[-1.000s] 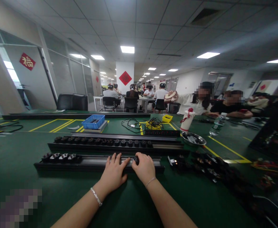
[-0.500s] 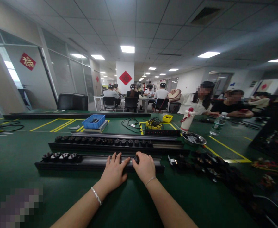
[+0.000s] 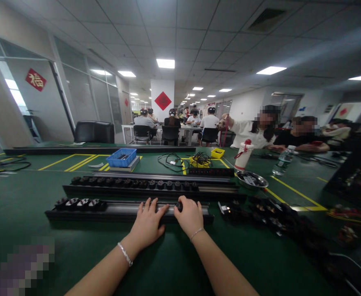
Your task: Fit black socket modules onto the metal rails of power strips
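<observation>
Left hand point(image 3: 147, 219) with fingers spread, laid over the silver channel of the near rail point(image 3: 121, 208) on the green bench point(image 3: 90, 259). Right hand point(image 3: 189, 214) just beside, apart from the left, with thumb and forefinger clamped on one small black part point(image 3: 179, 206) at the right half of that rail; cannot tell whether touching the channel. One bracelet point(image 3: 125, 254) on each wrist, two in all. At the rail's left end, four black modules point(image 3: 83, 204) in a row, three pale-topped and one dark. Just behind, parallel, a second rail point(image 3: 219, 190) with about fifteen black pieces point(image 3: 127, 183) lined up. Farther back, one blue box point(image 3: 121, 158) and two yellow trays point(image 3: 217, 153), one under tangled cables point(image 3: 202, 158). Toward the right, one metal bowl point(image 3: 264, 184), one white flask point(image 3: 243, 158), one clear bottle point(image 3: 282, 161), and black parts in a heap point(image 3: 274, 214), too blurred to count. Across the bench at right, two people point(image 3: 243, 133), one in white, one in black.
</observation>
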`<state>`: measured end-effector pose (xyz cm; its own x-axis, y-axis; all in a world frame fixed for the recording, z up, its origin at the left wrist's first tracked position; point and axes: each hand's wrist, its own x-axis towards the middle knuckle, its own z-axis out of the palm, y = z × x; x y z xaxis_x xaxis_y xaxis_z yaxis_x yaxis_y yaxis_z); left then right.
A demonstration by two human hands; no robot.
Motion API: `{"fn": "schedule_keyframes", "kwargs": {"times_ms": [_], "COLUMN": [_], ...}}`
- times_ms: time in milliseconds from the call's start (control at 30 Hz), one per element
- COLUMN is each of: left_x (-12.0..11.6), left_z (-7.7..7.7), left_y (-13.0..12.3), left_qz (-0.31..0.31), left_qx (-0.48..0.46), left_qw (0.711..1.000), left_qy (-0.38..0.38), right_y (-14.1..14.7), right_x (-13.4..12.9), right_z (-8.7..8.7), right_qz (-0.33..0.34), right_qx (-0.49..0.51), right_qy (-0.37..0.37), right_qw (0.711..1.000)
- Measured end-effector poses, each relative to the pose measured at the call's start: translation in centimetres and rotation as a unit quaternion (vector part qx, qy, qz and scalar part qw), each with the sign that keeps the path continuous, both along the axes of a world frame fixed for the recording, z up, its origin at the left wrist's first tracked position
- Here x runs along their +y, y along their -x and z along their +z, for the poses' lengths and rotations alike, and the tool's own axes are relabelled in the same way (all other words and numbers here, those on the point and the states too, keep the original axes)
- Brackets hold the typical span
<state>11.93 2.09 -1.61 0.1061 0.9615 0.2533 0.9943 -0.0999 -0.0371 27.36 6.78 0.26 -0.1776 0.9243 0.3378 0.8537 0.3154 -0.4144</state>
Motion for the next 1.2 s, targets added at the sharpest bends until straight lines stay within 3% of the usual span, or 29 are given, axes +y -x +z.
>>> {"fn": "schedule_keyframes", "kwargs": {"times_ms": [1200], "left_x": [-0.16], "left_z": [0.3], "left_y": [-0.05], "left_qz": [0.0], "left_qx": [-0.01], "left_qw": [1.0], "left_qy": [0.012], "right_y": [-0.13], "right_x": [0.23], "right_z": [-0.04], "right_qz": [-0.008], "right_qx": [0.008], "right_qy": [0.004], "right_qw": [1.0]}}
